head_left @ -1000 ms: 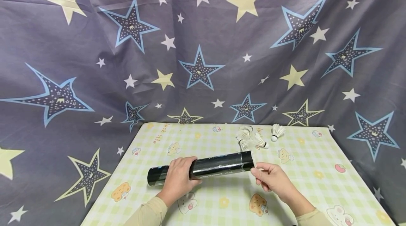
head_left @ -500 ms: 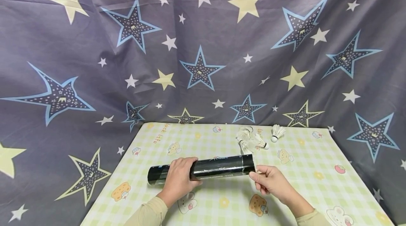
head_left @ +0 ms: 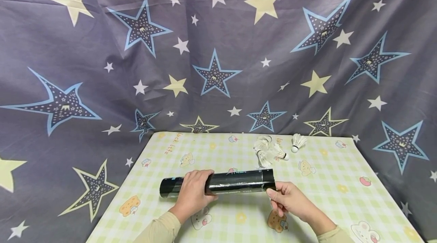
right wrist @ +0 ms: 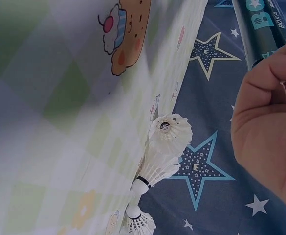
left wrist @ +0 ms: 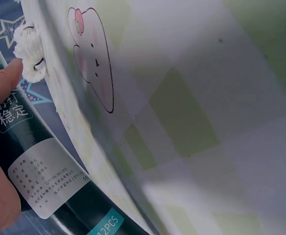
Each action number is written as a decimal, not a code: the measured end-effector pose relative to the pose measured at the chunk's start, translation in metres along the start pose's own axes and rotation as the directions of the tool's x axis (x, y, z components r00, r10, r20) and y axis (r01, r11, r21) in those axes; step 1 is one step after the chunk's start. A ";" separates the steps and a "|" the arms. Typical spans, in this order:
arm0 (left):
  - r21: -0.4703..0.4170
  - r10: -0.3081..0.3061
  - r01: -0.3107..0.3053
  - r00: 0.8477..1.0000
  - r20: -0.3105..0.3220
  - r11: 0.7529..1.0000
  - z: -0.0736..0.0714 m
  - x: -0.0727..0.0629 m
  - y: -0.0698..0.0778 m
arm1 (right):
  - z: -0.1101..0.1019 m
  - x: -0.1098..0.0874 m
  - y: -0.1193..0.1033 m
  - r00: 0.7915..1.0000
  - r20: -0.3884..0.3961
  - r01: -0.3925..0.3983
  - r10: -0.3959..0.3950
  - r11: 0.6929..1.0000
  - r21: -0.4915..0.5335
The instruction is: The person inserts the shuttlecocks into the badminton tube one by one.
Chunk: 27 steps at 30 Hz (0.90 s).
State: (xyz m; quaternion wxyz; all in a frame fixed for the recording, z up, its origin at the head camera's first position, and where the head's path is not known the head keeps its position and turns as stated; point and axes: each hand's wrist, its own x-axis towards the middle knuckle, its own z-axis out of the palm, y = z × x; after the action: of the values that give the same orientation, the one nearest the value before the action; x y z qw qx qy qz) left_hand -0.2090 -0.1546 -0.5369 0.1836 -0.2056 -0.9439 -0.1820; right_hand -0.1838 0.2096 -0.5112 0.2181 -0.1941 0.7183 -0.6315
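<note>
Black tube (head_left: 235,183), inside unseen, is gripped by left fingers (head_left: 200,176), pinched by right fingers (head_left: 283,186).

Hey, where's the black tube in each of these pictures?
Head: the black tube runs nearly level, below centre.
Left wrist: the black tube slants from left edge to bottom edge.
Right wrist: the black tube is in the upper right corner.
Shared landmark: white shuttlecocks, visible in all three views.
</note>
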 end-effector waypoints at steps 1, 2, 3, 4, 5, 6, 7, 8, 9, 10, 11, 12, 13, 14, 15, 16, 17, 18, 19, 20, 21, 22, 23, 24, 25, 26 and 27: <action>-0.001 -0.001 0.001 1.000 -0.001 1.000 0.000 0.000 0.000 | 0.000 0.000 0.000 1.000 0.000 -0.002 0.002 1.000 0.003; -0.003 -0.003 0.003 1.000 -0.001 1.000 0.001 0.000 0.000 | 0.000 0.000 0.001 1.000 -0.002 -0.007 0.007 1.000 0.006; -0.004 -0.005 0.005 1.000 0.001 1.000 0.001 0.000 -0.001 | 0.000 0.001 0.001 1.000 -0.003 -0.010 0.010 1.000 0.007; -0.004 -0.007 0.007 1.000 0.002 1.000 0.001 -0.001 -0.001 | 0.000 0.001 0.001 1.000 -0.002 -0.012 0.012 1.000 0.009; -0.004 -0.008 0.008 1.000 0.002 1.000 0.002 -0.001 -0.001 | 0.000 0.001 0.001 1.000 -0.002 -0.015 0.015 1.000 0.012; -0.004 -0.009 0.009 1.000 0.003 1.000 0.002 -0.001 -0.001 | 0.000 0.001 0.001 1.000 -0.001 -0.017 0.017 1.000 0.014; -0.004 -0.010 0.010 1.000 0.004 1.000 0.003 -0.001 -0.002 | 0.001 0.001 0.000 1.000 -0.001 -0.017 0.017 1.000 0.017; -0.003 -0.010 0.010 1.000 0.006 1.000 0.003 -0.001 -0.002 | 0.001 0.001 0.000 1.000 0.000 -0.014 0.014 1.000 0.018; -0.003 -0.011 0.011 1.000 0.009 1.000 0.003 -0.001 -0.002 | 0.001 0.001 0.000 1.000 0.000 -0.013 0.013 1.000 0.020; 0.002 -0.012 0.012 1.000 0.011 1.000 0.003 -0.001 -0.003 | 0.000 0.001 -0.001 1.000 -0.001 -0.009 0.009 1.000 0.021; 0.005 -0.013 0.013 1.000 0.014 1.000 0.003 -0.001 -0.003 | 0.000 0.001 -0.001 1.000 -0.002 -0.004 0.004 1.000 0.021; 0.007 -0.015 0.015 1.000 0.016 1.000 0.004 -0.001 -0.004 | -0.001 0.000 -0.001 1.000 -0.006 -0.003 0.003 1.000 0.023; 0.010 -0.018 0.018 1.000 0.017 1.000 0.004 -0.001 -0.004 | -0.001 0.000 -0.002 1.000 -0.012 -0.001 0.002 1.000 0.023; 0.013 -0.022 0.022 1.000 0.018 1.000 0.004 -0.001 -0.004 | -0.002 0.000 -0.002 1.000 -0.018 -0.002 0.002 1.000 0.021; 0.014 -0.026 0.026 1.000 0.017 1.000 0.003 -0.001 -0.005 | -0.003 -0.001 -0.002 1.000 -0.026 -0.007 0.008 1.000 0.020; 0.015 -0.030 0.030 0.999 0.016 0.999 0.003 -0.001 -0.005 | -0.004 -0.001 -0.003 0.999 -0.037 -0.010 0.011 1.000 0.017; 0.011 -0.033 0.032 0.999 0.015 0.999 0.003 -0.001 -0.006 | -0.006 -0.002 -0.003 0.999 -0.047 -0.014 0.014 1.000 0.011; 0.006 -0.035 0.035 0.999 0.013 0.999 0.002 -0.001 -0.006 | -0.007 -0.003 -0.003 0.998 -0.060 -0.020 0.020 1.000 0.009; 0.003 -0.037 0.037 0.999 0.010 0.999 0.002 -0.001 -0.007 | -0.008 -0.003 -0.002 0.997 -0.072 -0.024 0.024 1.000 0.004; -0.001 -0.038 0.038 0.999 0.007 0.999 0.001 -0.001 -0.007 | -0.009 -0.004 -0.002 0.996 -0.087 -0.033 0.033 0.999 0.003; -0.001 -0.038 0.038 0.999 0.003 0.999 0.001 -0.001 -0.008 | -0.010 -0.005 -0.001 0.994 -0.099 -0.035 0.035 0.999 0.003; 0.002 -0.038 0.038 0.999 0.001 0.999 0.001 -0.002 -0.009 | -0.011 -0.006 -0.001 0.993 -0.111 -0.040 0.040 0.999 0.005; 0.005 -0.037 0.037 0.999 -0.001 0.999 0.001 -0.002 -0.009 | -0.012 -0.007 -0.001 0.992 -0.122 -0.044 0.045 0.999 0.008; 0.009 -0.037 0.037 0.999 -0.002 0.999 0.001 -0.002 -0.010 | -0.013 -0.008 0.000 0.990 -0.133 -0.050 0.051 0.999 0.013; 0.013 -0.036 0.036 0.999 -0.002 0.999 0.002 -0.002 -0.011 | -0.013 -0.008 0.000 0.989 -0.139 -0.055 0.056 0.998 0.016; 0.014 -0.036 0.036 0.999 -0.002 0.999 0.002 -0.002 -0.011 | -0.014 -0.009 0.001 0.988 -0.144 -0.058 0.060 0.998 0.018; 0.014 -0.034 0.034 0.999 -0.001 0.999 0.002 -0.003 -0.012 | -0.015 -0.009 0.001 0.987 -0.148 -0.059 0.062 0.998 0.021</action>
State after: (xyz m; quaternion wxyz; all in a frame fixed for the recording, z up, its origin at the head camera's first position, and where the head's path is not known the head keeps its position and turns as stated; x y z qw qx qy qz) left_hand -0.2127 -0.1644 -0.5430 0.1823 -0.1880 -0.9484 -0.1785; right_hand -0.1842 0.2272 -0.5103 0.1846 -0.1227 0.7330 -0.6431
